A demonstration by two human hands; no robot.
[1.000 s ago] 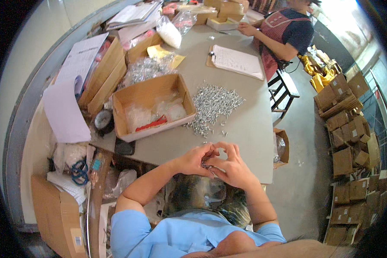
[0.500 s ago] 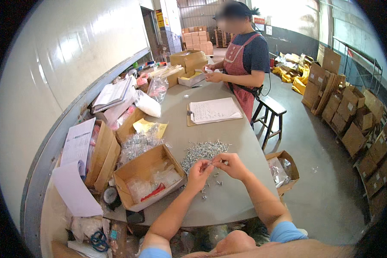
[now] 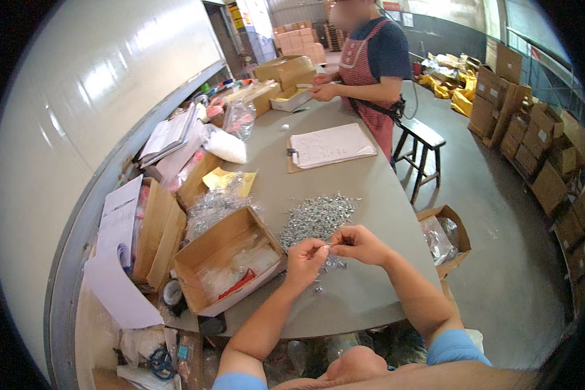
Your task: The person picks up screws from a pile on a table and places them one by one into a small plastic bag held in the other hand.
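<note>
A small piece (image 3: pixel 327 247), its shape and material too tiny to make out, sits just below the centre of the frame, where the fingertips of both hands meet. The left hand (image 3: pixel 305 261) and the right hand (image 3: pixel 361 245) each have a narrow, pinched grip on it, fingers curled. Just beyond them spreads a loose heap of metal fasteners (image 3: pixel 318 218), silvery, thin-shanked and glinting, with a few strays near the wrists.

Left of the heap, an open cardboard box (image 3: pixel 261 284), brown inside and pale outside, holds crinkled clear plastic and a slim red strip (image 3: pixel 238 284). Behind it lie a glossy tangle of clear bags (image 3: pixel 216 213) and a creased yellow sheet (image 3: pixel 233 181). All these rest on a smooth grey tabletop (image 3: pixel 377 188) with a curved near edge. Toward the upper centre lies a clipboard (image 3: pixel 331 145) with white paper.

At the upper right, a co-worker (image 3: pixel 374 55) in a checked red apron stands by a dark wooden stool (image 3: pixel 423 134); stiff brown cartons (image 3: pixel 536 146) line the right edge.
</note>
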